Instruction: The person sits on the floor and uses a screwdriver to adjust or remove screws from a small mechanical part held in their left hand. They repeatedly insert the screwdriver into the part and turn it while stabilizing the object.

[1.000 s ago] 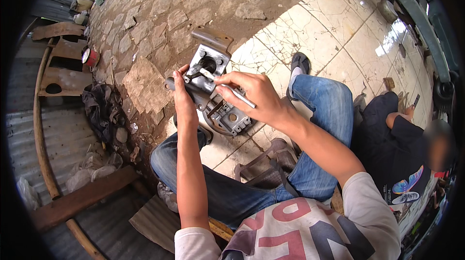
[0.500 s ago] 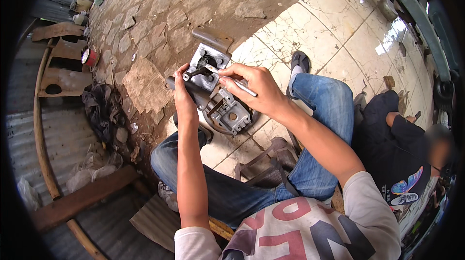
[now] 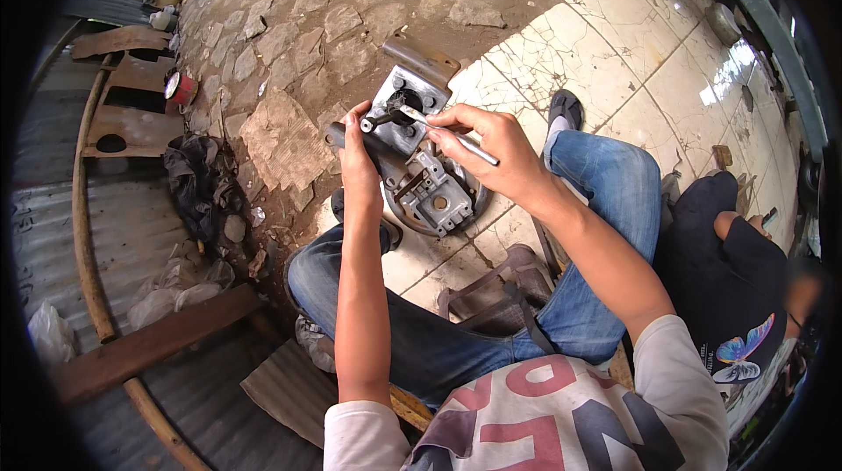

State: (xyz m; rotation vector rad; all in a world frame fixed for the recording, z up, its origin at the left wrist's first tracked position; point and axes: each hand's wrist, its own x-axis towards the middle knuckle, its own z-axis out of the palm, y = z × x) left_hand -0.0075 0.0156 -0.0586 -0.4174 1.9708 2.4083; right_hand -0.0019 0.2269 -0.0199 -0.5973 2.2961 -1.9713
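A greasy metal machine part rests in front of my knees, with a bolted plate (image 3: 383, 103), a dark tube and a grey cast housing (image 3: 441, 201). My left hand (image 3: 358, 160) grips the dark tube at its left side, fingers wrapped round it. Pinched in my right hand (image 3: 495, 146) is a slim silver pen-like tool (image 3: 478, 152). Its pale tip meets the dark round opening in the plate, beside a short black rod (image 3: 379, 122). What the tip touches inside cannot be made out.
A brown metal bracket (image 3: 421, 59) joins the plate's far end. Below the housing lies a dark-framed seat-like object (image 3: 500, 287). At the right sits another person (image 3: 719, 269) in dark clothes. Wooden planks (image 3: 158, 339), corrugated sheets and a red tin (image 3: 181, 89) stand along the left.
The whole scene has shifted slightly to the right in the picture as the view turned. Both hands keep their holds, and the tool's tip stays at the opening.
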